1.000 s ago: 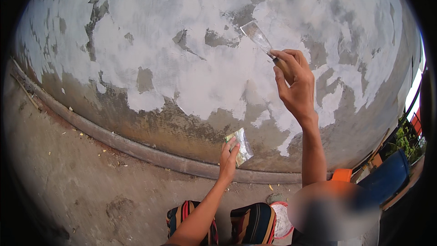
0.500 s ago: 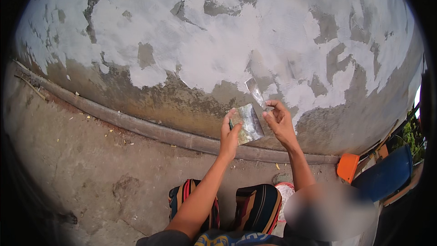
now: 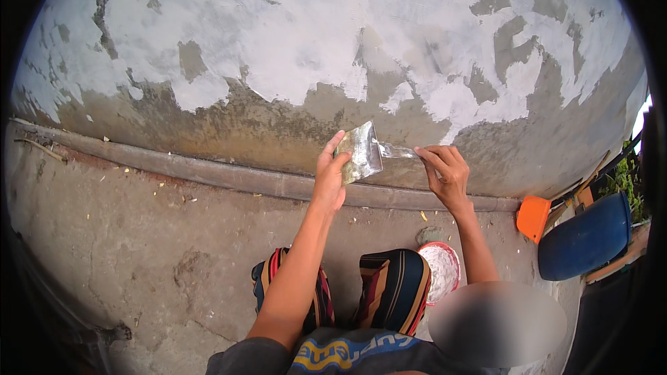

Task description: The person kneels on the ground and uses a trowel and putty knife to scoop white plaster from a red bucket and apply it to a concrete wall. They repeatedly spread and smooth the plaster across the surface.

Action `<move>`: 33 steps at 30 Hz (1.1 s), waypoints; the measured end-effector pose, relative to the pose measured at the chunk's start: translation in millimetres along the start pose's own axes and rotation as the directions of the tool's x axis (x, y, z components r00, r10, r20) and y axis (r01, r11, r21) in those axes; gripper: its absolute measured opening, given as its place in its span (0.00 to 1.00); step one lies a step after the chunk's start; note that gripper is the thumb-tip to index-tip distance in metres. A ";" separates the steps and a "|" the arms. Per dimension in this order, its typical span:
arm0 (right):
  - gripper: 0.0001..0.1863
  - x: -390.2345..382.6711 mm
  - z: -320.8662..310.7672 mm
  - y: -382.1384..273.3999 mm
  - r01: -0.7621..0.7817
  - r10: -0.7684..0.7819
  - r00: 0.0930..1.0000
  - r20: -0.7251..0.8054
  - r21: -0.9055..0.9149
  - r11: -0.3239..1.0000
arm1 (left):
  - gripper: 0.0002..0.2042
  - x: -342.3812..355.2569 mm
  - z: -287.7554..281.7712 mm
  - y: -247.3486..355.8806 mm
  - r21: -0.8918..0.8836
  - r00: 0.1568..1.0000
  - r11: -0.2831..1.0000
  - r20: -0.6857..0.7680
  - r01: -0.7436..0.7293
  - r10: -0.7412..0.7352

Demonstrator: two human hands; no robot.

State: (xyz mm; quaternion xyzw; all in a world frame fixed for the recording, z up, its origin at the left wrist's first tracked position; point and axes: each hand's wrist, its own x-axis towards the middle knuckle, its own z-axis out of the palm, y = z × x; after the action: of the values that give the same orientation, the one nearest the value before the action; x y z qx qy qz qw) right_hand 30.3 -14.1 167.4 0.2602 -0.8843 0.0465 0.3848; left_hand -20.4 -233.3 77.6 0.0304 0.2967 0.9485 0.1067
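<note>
My left hand (image 3: 330,173) grips a wide, flat metal scraper plate (image 3: 362,153) smeared with white filler, thumb on its face. My right hand (image 3: 448,173) pinches a narrow putty knife (image 3: 399,151), whose blade tip meets the plate's right edge. Both tools are held in front of the lower part of a wall (image 3: 299,35), which is patchily coated in white over bare grey-brown plaster. By my right knee stands a red-rimmed bucket (image 3: 445,279) of white paste, partly hidden by my leg.
A raised kerb (image 3: 229,179) runs along the wall's foot. Further right lie an orange container (image 3: 533,218) and a blue barrel (image 3: 586,237). A greyish lump (image 3: 429,235) rests behind the bucket. Small scraps dot the concrete floor (image 3: 167,250). A blurred round patch covers the lower right.
The putty knife has swung from pointing up at the wall to lying sideways against the plate. My right hand has shifted rightward. A new white dab shows on the wall.
</note>
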 end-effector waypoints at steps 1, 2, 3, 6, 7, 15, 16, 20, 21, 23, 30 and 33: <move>0.15 0.4 -7.9 7.3 0.095 -0.095 0.995 0.011 -0.093 0.991 | 0.26 0.2 -0.8 -0.2 0.068 0.999 0.997 0.000 -0.039 0.039; 0.15 -1.3 -11.1 10.4 -0.004 0.003 1.000 0.031 0.028 1.000 | 0.26 0.2 -1.4 -0.2 0.137 0.997 0.988 0.003 -0.078 0.078; 0.14 -4.7 -18.3 13.6 -0.112 0.105 0.993 0.059 0.129 0.985 | 0.26 2.0 3.0 -2.1 0.304 0.984 0.937 0.003 -0.173 0.181; 0.14 -7.9 -45.9 24.5 -0.579 0.429 0.784 0.449 0.278 0.766 | 0.25 -3.6 13.8 -3.2 0.656 0.901 0.650 0.109 -0.383 0.421; 0.15 -1.2 -51.5 20.1 -0.723 0.482 0.671 0.564 0.350 0.596 | 0.25 -7.3 19.1 1.0 0.695 0.870 0.570 0.169 -0.438 0.463; 0.16 -16.2 -28.9 -3.7 -0.817 0.431 0.575 0.695 0.517 0.257 | 0.26 -4.8 16.2 -11.8 0.632 0.847 0.595 0.201 -0.496 0.492; 0.15 -13.9 -26.5 -7.1 -0.825 0.435 0.558 0.707 0.529 0.198 | 0.26 -0.2 9.3 -16.8 0.523 0.918 0.760 0.137 -0.385 0.372; 0.09 -13.2 -16.2 -2.1 -0.803 0.350 0.592 0.726 0.570 0.174 | 0.27 -5.6 11.9 -2.6 0.093 0.991 0.996 0.130 0.014 -0.026; 0.09 -15.1 -13.6 3.1 -0.801 0.343 0.596 0.726 0.565 0.195 | 0.27 -7.6 12.9 1.8 0.102 0.993 0.995 0.120 0.002 -0.014; 0.08 -30.5 -11.0 19.4 -0.824 0.337 0.567 0.752 0.523 0.220 | 0.27 -8.9 11.9 6.1 0.120 0.995 0.993 0.098 -0.011 -0.001; 0.11 -36.3 -50.7 25.8 -0.863 0.429 0.503 0.750 0.467 0.194 | 0.27 -1.5 7.0 -6.6 0.528 0.945 0.791 0.082 -0.310 0.316; 0.14 -32.8 -49.5 -0.5 -0.833 0.447 0.553 0.703 0.457 0.312 | 0.26 -6.5 16.2 -8.0 0.759 0.823 0.452 0.190 -0.470 0.536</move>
State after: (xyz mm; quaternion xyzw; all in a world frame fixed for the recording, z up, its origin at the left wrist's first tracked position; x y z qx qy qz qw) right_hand 81.7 13.4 178.9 0.0087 -0.8633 0.5035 -0.0336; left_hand -10.7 -219.4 86.4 0.1234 0.6577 0.7117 -0.2137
